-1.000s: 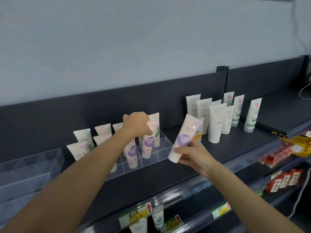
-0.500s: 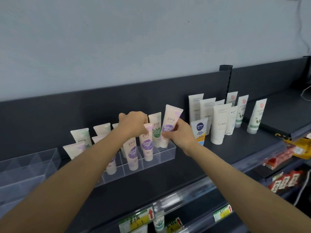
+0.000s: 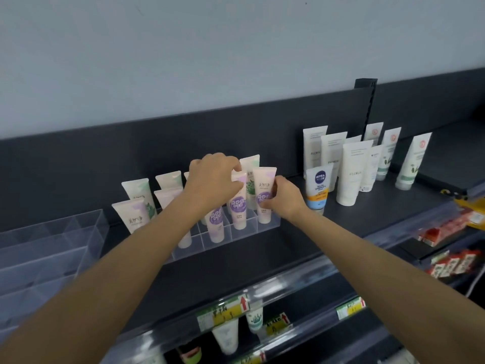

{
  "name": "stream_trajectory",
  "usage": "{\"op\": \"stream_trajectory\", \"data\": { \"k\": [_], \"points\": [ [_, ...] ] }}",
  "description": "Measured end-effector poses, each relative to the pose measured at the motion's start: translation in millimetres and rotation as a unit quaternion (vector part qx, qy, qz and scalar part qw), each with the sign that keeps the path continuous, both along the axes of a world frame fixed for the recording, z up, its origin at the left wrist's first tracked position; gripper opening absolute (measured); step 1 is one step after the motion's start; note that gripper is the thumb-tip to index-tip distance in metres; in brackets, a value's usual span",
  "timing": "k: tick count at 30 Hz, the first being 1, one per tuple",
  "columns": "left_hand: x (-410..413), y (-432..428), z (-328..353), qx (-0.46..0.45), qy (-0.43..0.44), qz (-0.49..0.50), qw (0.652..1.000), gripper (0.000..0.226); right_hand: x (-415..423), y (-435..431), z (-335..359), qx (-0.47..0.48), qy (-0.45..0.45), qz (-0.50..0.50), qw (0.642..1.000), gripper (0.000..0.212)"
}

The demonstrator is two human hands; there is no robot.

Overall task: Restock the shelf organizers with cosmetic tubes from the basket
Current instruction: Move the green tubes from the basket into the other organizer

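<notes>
Purple-labelled tube [image 3: 263, 185] is gripped low on its body by the curled right hand [image 3: 284, 200], long axis upright, cap down in the clear organizer [image 3: 267, 227] end slot just below that hand. The neighbouring tube [image 3: 238, 206], leftward, is pinched at its top by the left hand [image 3: 212, 179].

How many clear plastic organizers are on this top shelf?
2. The filled organizer stands at centre; the second organizer sits far left, cut off by the frame, so more may be hidden.
</notes>
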State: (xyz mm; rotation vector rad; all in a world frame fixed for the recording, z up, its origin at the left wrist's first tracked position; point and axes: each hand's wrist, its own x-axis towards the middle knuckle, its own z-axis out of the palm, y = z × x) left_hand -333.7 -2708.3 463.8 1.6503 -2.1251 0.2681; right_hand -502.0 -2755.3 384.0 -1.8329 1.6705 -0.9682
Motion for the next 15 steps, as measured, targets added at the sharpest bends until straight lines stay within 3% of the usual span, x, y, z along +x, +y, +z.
{"op": "stream_trajectory", "data": {
  "k": [4, 9, 15],
  "points": [
    [-7.7, 27.6, 0.9, -0.013, 0.032, -0.020, 0.999, 0.032, -9.7, 33.4, 5.8, -0.075, -0.052, -0.043, 0.995, 0.054],
    [-36.5, 82.9, -25.2, -0.030, 0.118, -0.127, 0.984, 0.032, -43.8, 110.1, -23.4, -0.165, -0.106, -0.069, 0.978, 0.032],
    [-101.2, 117.5, -117.1, 0.125, 0.130, -0.210, 0.961, 0.032, -99.2, 174.4, -118.1, -0.103, -0.045, -0.113, 0.987, 0.020]
  ]
}}
